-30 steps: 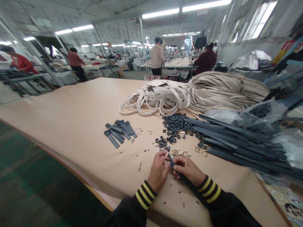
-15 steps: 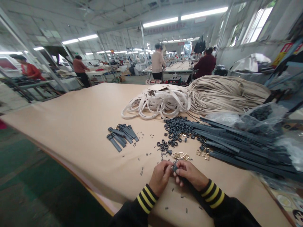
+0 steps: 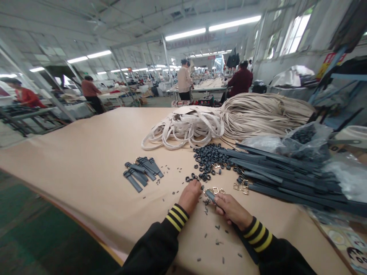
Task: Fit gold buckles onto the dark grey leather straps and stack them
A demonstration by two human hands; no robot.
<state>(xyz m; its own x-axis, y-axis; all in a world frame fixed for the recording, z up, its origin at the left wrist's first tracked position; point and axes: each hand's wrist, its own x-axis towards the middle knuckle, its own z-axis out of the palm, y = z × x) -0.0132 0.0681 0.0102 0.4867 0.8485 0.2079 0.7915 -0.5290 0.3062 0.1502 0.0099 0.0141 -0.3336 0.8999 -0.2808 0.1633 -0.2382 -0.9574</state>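
Note:
My right hand (image 3: 233, 209) grips a dark grey strap (image 3: 211, 196), its end sticking out toward the left and its long part running under my right sleeve. Beside it, my left hand (image 3: 190, 198) is lowered at the near edge of the small dark strap loops (image 3: 204, 177), fingers bent together. What lies between those fingertips is hidden. Gold buckles (image 3: 215, 190) rest just beyond the strap's end. Small dark pieces (image 3: 206, 209) lie scattered on the table around both hands. To the left is a group of short dark straps with buckles (image 3: 142, 170).
A brown-covered table (image 3: 94, 141) spreads before me. Toward the back lie pale looped straps (image 3: 183, 128) and a big beige strap bundle (image 3: 266, 112). Long dark strips (image 3: 275, 172) and clear plastic bags (image 3: 306, 141) fill the right side. Several people work at tables farther off.
My left hand has left the strap end and moved forward to the loops. My right hand keeps the strap, whose end now shows more. The view has shifted slightly.

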